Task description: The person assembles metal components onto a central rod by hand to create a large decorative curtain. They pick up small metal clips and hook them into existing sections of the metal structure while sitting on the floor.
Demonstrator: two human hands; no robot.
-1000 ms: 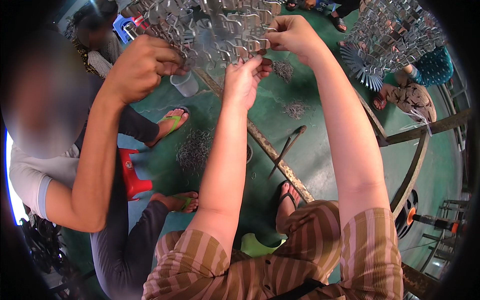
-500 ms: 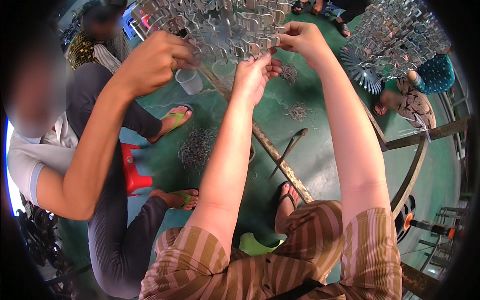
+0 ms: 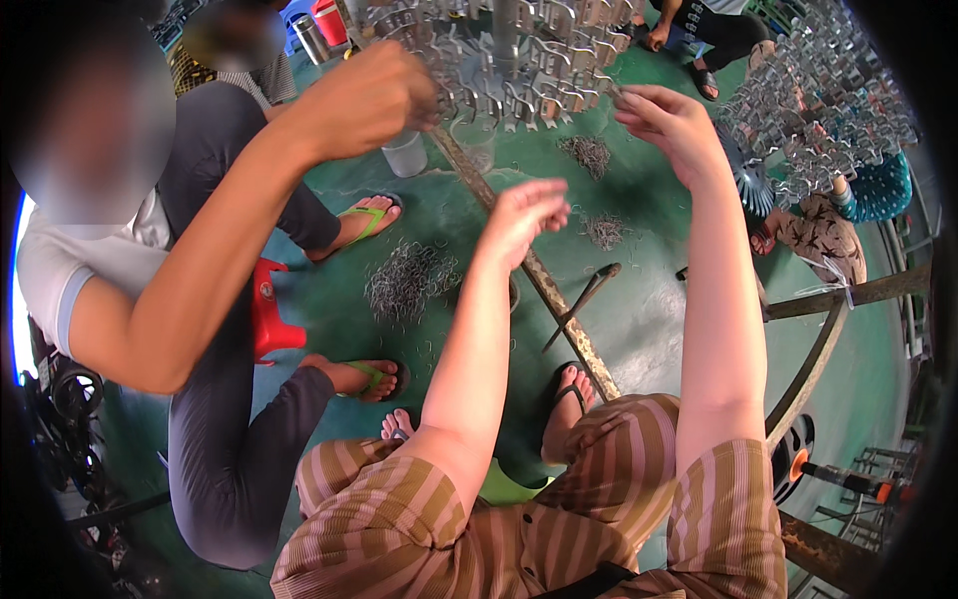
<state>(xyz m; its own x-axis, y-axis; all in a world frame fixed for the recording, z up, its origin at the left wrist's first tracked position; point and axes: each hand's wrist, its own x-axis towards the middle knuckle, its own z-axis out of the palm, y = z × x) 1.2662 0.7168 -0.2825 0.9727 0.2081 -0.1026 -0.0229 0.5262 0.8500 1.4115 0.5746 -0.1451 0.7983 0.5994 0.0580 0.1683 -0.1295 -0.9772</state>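
Observation:
A round hanging rack [image 3: 509,50] crowded with small shiny metal pieces fills the top centre. My right hand [image 3: 671,122] is raised to its lower right edge, fingertips pinched on one of the metal pieces. My left hand [image 3: 526,213] hangs lower, away from the rack, fingers loosely apart and holding nothing. A co-worker's hand [image 3: 361,100] reaches in from the left and grips at the rack's left edge. My striped trousers and sandalled feet show below.
Piles of thin wire hooks [image 3: 409,282] lie on the green floor beside a rusty bar [image 3: 544,285]. A white cup [image 3: 404,155] and a red stool [image 3: 264,311] stand at the left. A second loaded rack [image 3: 818,100] hangs at the right above another seated person [image 3: 828,225].
My left hand has dropped down from the rack and opened. My right hand stays at the rack's edge. The co-worker's hand remains on the rack.

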